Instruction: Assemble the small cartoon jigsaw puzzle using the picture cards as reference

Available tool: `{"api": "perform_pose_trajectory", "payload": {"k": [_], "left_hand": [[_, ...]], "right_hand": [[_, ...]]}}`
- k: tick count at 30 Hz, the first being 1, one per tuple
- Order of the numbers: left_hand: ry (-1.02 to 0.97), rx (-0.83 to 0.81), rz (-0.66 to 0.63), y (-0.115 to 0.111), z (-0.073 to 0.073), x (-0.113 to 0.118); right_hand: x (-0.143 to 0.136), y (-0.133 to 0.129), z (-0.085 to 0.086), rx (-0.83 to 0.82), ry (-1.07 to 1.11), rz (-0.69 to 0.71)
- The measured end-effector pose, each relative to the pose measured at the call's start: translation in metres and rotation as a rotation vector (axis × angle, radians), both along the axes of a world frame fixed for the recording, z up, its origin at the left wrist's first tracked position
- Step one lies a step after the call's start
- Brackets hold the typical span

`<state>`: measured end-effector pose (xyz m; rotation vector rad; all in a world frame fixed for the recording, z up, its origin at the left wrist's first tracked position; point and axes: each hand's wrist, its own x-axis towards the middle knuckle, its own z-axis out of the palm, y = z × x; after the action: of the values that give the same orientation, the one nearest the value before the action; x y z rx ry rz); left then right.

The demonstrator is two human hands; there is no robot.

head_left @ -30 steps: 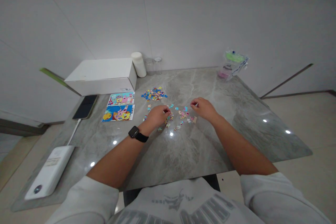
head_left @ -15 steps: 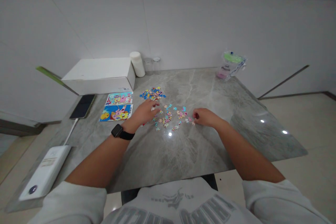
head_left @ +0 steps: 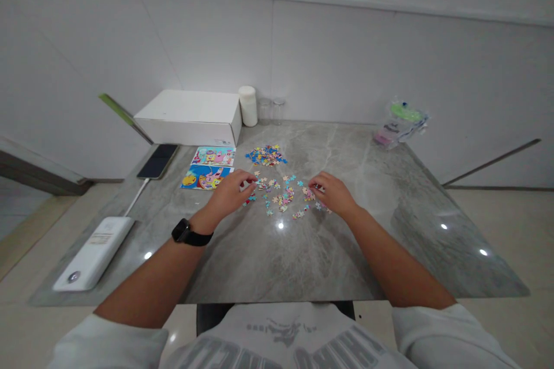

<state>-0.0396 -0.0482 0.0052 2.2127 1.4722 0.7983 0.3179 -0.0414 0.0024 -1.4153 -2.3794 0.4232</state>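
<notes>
Small loose jigsaw puzzle pieces (head_left: 285, 199) in pink, yellow and light blue lie spread on the grey marbled table (head_left: 281, 265) between my hands. My left hand (head_left: 234, 190), with a black watch on its wrist, is at the left edge of the spread; its fingers are curled, and thumb and index look slightly apart. My right hand (head_left: 332, 191) is over the right side of the pieces, its fingertips pinched together on what seems a puzzle piece, mostly hidden. Behind them is a denser heap of blue and yellow pieces (head_left: 266, 155). Two cartoon picture cards (head_left: 203, 177) lie left of my left hand.
At the back left stand a white box (head_left: 186, 132), a white bottle (head_left: 248, 106) and clear glasses (head_left: 277, 112). A phone (head_left: 158, 161) is cabled to a white power bank (head_left: 93, 253) on the left. A plastic bag (head_left: 400, 124) sits at the back right.
My right hand has moved left, in over the pieces, and its fingers have come forward. My left hand has drawn back slightly from the pieces. The camera view has turned a little left.
</notes>
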Motion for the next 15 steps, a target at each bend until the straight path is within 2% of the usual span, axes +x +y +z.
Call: {"api": "perform_pose_trajectory", "payload": {"k": [4, 8, 9, 12, 15], "left_hand": [[-0.022, 0.012, 0.007, -0.004, -0.005, 0.001], [-0.040, 0.016, 0.103, -0.009, -0.014, -0.008], [-0.047, 0.025, 0.143, -0.010, -0.017, -0.010], [-0.070, 0.044, 0.238, -0.016, -0.026, -0.014], [-0.072, 0.049, 0.236, -0.022, -0.033, -0.016]], "right_hand": [[-0.005, -0.002, -0.007, -0.041, -0.091, 0.119], [0.019, 0.017, -0.015, -0.006, -0.097, -0.141], [0.024, 0.024, -0.017, -0.011, -0.109, -0.157], [0.033, 0.044, -0.023, -0.067, -0.187, -0.082], [0.032, 0.060, -0.024, -0.121, -0.284, 0.011]]}}
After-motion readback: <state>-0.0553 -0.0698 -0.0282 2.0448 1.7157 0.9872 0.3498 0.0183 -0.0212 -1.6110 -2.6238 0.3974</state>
